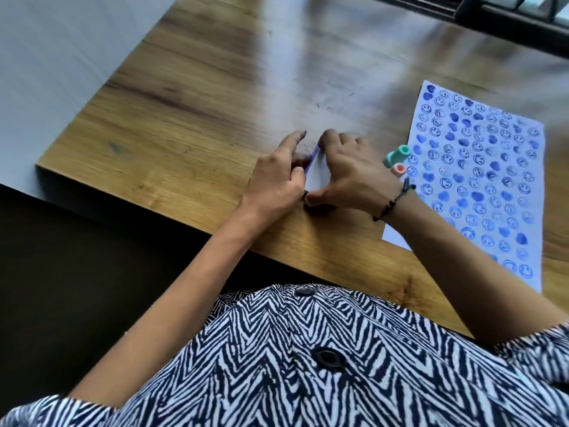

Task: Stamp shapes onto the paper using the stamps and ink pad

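Both hands meet at the middle of the wooden table around a small flat ink pad case (314,174) with a purple edge and a pale lid. My left hand (281,177) grips its left side. My right hand (351,174) lies over its right side, thumb at the near corner. A white paper (480,180) covered with blue smiley and heart prints lies to the right. Two stamps rest at the paper's left edge behind my right hand: a teal stamp (398,154) and a pink stamp (398,170).
The wooden table (191,118) ends at a left edge and a near edge close to my body. A dark railing (508,16) runs along the far right. A black bracelet (392,201) circles my right wrist.
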`<state>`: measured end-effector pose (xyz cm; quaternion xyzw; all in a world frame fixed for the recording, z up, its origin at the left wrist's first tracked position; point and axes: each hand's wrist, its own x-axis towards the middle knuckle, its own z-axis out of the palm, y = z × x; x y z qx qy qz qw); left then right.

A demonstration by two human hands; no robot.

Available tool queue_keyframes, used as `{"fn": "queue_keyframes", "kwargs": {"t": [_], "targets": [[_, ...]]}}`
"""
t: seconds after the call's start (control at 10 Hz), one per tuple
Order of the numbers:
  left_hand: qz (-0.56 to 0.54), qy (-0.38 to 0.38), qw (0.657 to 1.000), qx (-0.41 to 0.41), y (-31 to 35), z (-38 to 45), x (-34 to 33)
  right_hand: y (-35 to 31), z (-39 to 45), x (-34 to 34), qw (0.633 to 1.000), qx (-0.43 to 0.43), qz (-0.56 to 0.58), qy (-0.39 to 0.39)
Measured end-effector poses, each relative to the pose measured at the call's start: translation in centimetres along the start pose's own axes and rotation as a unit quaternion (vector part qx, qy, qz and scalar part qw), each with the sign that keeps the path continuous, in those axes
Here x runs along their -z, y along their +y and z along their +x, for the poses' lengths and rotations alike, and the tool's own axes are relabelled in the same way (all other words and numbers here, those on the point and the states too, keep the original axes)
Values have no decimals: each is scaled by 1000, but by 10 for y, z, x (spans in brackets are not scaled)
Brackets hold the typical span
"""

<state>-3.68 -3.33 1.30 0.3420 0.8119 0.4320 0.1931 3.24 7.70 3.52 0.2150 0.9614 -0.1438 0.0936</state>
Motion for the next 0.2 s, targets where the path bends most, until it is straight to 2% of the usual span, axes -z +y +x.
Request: {"fn": "queue_keyframes", "kwargs": {"t": [0.1, 0.2], "targets": [[-9, 7, 1000, 2, 5, 9, 3, -1, 3, 4, 1000, 0, 12, -5], [40, 25, 998, -31, 11, 16, 2, 8, -3, 13, 996, 22, 84, 0]]}}
